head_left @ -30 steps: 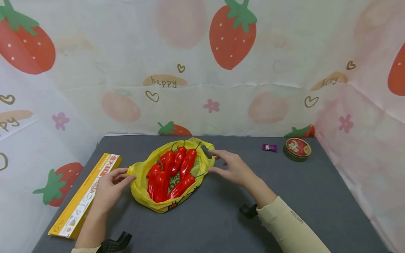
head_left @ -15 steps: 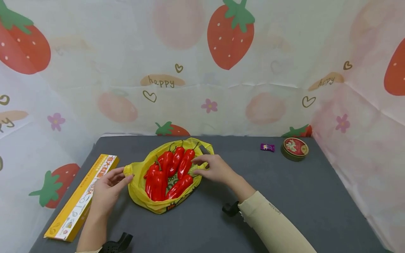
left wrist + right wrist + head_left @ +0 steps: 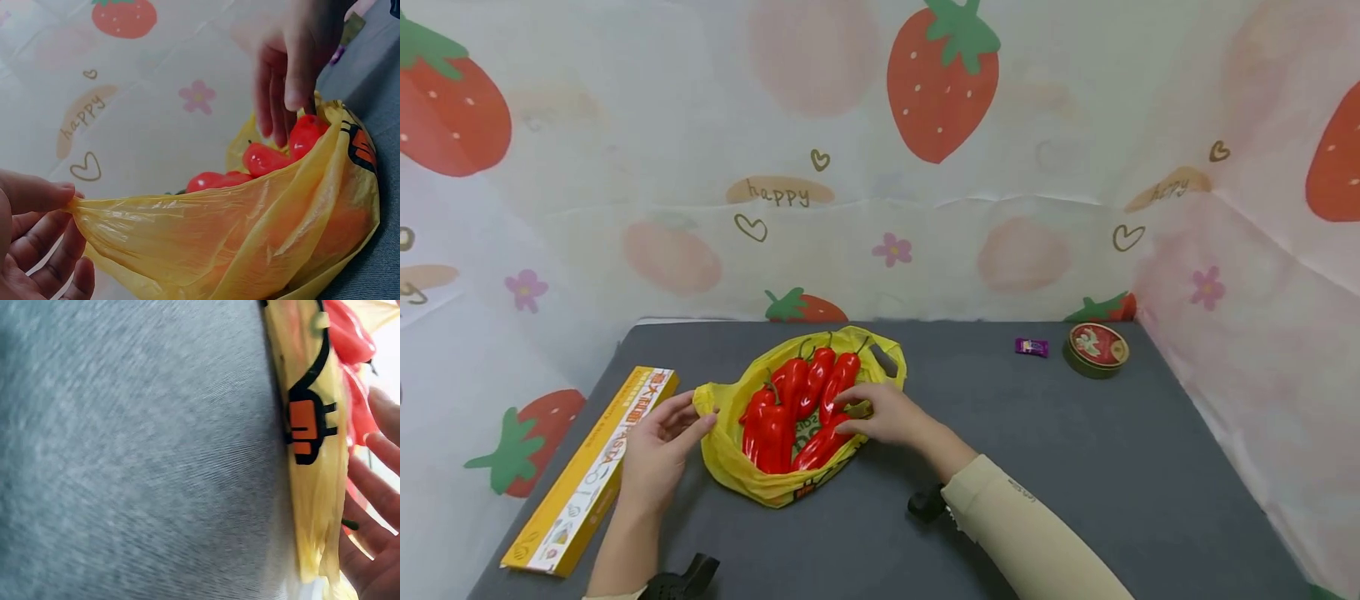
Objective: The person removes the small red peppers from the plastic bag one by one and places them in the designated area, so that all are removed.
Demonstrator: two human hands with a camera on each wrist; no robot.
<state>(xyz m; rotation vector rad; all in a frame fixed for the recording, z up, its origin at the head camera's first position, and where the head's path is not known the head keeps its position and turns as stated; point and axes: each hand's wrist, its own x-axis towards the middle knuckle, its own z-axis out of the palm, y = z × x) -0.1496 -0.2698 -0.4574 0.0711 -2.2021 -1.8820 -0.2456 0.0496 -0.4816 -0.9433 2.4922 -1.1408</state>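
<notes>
A yellow plastic bag point(image 3: 724, 454) lies with its mouth spread wide, several glossy red chili peppers point(image 3: 775, 437) inside. My left hand point(image 3: 657, 446) pinches the bag's left edge between thumb and fingers; in the left wrist view the pinched plastic point(image 3: 78, 205) is drawn out to a point. Over the bag's right side reaches my right hand point(image 3: 889, 412), thumb and fingers apart above the nearest peppers. In the right wrist view its fingers point(image 3: 375, 487) look loosely extended beside red peppers point(image 3: 353, 337); whether they touch one I cannot tell.
Left of the bag, a long yellow and white box point(image 3: 591, 471) lies along the grey table point(image 3: 1075, 475). Towards the back right are a small purple wrapped candy point(image 3: 1032, 347) and a round tin point(image 3: 1096, 350) with a red lid. A strawberry-print curtain point(image 3: 880, 183) hangs behind.
My right hand has moved left from the bag's right rim to over the peppers inside. The left hand keeps its pinch on the bag's edge. The view has shifted slightly.
</notes>
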